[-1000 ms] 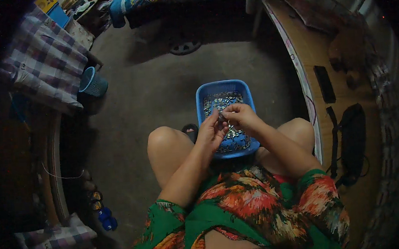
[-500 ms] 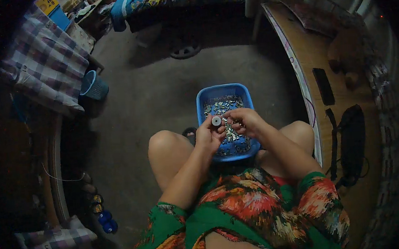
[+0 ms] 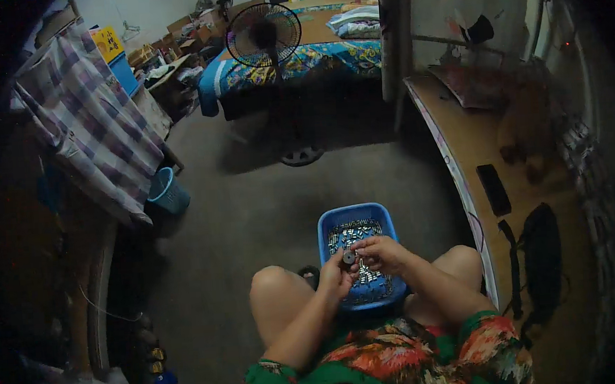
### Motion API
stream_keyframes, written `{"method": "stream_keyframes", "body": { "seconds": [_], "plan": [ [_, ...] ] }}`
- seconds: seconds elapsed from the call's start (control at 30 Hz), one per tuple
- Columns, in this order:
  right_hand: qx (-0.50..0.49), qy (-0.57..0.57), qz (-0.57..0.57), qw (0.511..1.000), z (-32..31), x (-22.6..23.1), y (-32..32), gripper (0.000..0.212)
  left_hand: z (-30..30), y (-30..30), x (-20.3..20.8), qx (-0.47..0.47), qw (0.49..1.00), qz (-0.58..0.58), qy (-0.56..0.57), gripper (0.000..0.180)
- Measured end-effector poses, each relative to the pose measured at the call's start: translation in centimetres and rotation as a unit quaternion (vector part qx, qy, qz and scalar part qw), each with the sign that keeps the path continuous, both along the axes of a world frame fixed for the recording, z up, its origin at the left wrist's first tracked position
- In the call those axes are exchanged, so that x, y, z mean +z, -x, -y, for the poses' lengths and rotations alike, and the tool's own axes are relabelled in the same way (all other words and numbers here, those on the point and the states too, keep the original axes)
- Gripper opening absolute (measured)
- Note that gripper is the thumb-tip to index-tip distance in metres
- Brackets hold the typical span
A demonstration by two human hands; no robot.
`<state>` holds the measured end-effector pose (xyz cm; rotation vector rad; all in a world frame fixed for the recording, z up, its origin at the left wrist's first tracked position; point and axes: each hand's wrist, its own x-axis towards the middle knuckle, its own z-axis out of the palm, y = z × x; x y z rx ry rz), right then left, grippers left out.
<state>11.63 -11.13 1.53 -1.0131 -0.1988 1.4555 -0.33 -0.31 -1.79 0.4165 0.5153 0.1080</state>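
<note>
A small round grey piece with a dark centre hole (image 3: pixel 349 258) is gripped in the fingers of my left hand (image 3: pixel 336 280). Close against it on the right, my right hand (image 3: pixel 385 256) has its thumb and fingertips pinched together; whatever they hold is too small to make out. Both hands are over a blue plastic basin (image 3: pixel 321 226) between my knees. Many small shiny metal cylinders (image 3: pixel 344 236) lie in the basin, partly hidden by my hands.
To the right runs a long wooden bench (image 3: pixel 457 112) with a black phone-like slab (image 3: pixel 493 189) and a dark bag (image 3: pixel 542 248). A standing fan (image 3: pixel 264 36) is ahead by a bed (image 3: pixel 348 52). At left are a blue waste bin (image 3: pixel 169 193) and a checked cloth (image 3: pixel 95 120).
My view has tilted upward, so the basin and hands sit lower and the fan and bed show more. Both hands stay close together around the round piece.
</note>
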Motion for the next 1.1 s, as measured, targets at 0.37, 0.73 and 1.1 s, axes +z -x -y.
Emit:
{"method": "stream_keyframes", "body": {
  "seconds": [0.37, 0.73, 1.1],
  "plan": [
    [-0.022, 0.024, 0.084, 0.996, -0.3, 0.7, 0.1, 0.019, -0.3, -0.4, -0.1, 0.000, 1.000, -0.023, 0.002, 0.032],
    [-0.025, 0.043, 0.146, 0.988, -0.3, 0.0, 0.2, 0.016, -0.1, 0.0, 0.6, -0.007, 0.999, -0.035, -0.032, 0.025],
    [-0.054, 0.072, 0.279, 0.956, -0.5, 0.7, 1.3, 0.016, -0.2, 0.1, 0.0, -0.005, 1.000, -0.017, -0.018, 0.024]
  ]
}}
